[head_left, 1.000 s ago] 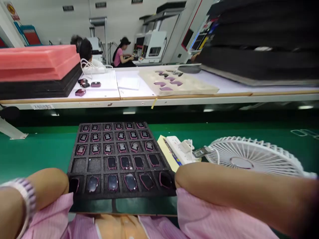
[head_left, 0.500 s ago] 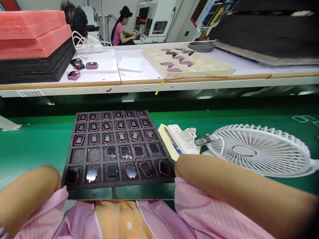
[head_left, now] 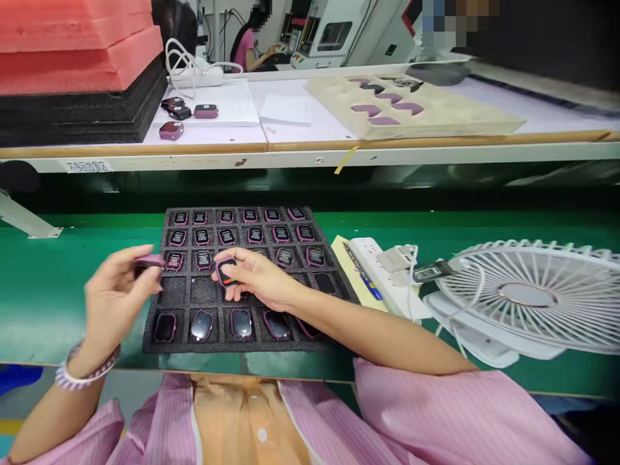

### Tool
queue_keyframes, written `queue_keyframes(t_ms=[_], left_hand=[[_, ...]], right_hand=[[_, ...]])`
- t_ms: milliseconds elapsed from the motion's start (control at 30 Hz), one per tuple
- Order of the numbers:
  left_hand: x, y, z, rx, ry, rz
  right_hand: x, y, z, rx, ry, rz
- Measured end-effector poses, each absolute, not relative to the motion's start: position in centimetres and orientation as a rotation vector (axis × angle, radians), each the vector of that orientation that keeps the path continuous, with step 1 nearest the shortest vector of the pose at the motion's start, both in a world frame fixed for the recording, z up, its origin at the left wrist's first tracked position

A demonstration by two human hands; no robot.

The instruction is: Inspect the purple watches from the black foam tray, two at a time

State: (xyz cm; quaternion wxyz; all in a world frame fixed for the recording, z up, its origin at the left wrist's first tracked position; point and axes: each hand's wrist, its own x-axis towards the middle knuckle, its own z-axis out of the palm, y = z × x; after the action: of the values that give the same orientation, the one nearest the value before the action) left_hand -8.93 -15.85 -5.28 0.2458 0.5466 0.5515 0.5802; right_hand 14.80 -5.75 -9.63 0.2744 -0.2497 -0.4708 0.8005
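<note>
A black foam tray (head_left: 184, 292) lies on the green belt in front of me, its pockets filled with several small pink-rimmed watch bodies. My left hand (head_left: 116, 294) hovers at the tray's left edge, fingers pinched on one pink watch body (head_left: 149, 261). My right hand (head_left: 256, 278) is over the tray's middle rows, thumb and fingers closed on another watch body (head_left: 227, 274) with its dark screen showing. Two pockets in the fourth row, at the left, hold nothing.
A white power strip (head_left: 382, 274) with a plugged-in charger and a white fan (head_left: 533, 297) lie to the right on the green belt (head_left: 58, 290). A shelf behind carries pink and black foam sheets (head_left: 77, 58), loose watch bodies (head_left: 172, 130) and a beige tray (head_left: 416, 110). A person sits at a machine far back.
Both hands were out of view with only my forearms showing; now both have come forward over the tray, each pinching a watch body. The camera has tilted down and shifted.
</note>
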Motion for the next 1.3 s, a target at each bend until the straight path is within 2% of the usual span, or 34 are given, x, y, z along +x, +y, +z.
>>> queue_keyframes(t_ms=[133,267,333,467,533,700,833,967,1067,1167,1300], left_hand=[[-9.6,-15.1,-9.5,1.292,1.349,1.252],[-11.2,-15.2,-12.3,1.363,1.435,0.977],[-12.2,-15.5,-13.0,1.593,1.582,0.866],[-14.0,-15.6,-13.9,1.974,1.692,0.670],[-14.4,-15.5,-14.0,2.029,1.731,0.574],[-13.0,-15.2,-12.4,2.150,1.856,0.515],[-8.3,-13.7,-11.4,2.343,1.692,0.532],[-2.6,-11.7,-11.6,2.502,1.657,0.184],[0.0,-10.7,-12.2,2.556,1.799,0.016],[0.3,-9.7,-13.3,2.537,1.904,0.062],[-1.6,-9.3,-15.4,2.497,1.717,0.364]], right_hand=[[14.2,-6.7,-12.4,-0.693,-1.255,2.299],[13.6,-6.5,-13.7,-0.653,-1.603,2.166],[13.3,-6.4,-13.8,-0.693,-1.986,1.827],[12.3,-6.6,-13.1,-0.801,-2.552,0.815],[11.6,-6.9,-12.7,-0.881,-2.662,0.617],[11.8,-6.9,-11.6,-0.964,-2.749,0.462],[15.5,-5.7,-9.3,-1.085,-2.783,0.247],[18.9,-5.9,-7.9,-1.413,-3.002,0.090],[20.0,-6.9,-9.1,-1.472,-3.006,0.088],[20.7,-6.9,-11.4,-1.379,-2.898,0.078],[21.2,-7.0,-13.3,-1.309,-2.682,0.322]])
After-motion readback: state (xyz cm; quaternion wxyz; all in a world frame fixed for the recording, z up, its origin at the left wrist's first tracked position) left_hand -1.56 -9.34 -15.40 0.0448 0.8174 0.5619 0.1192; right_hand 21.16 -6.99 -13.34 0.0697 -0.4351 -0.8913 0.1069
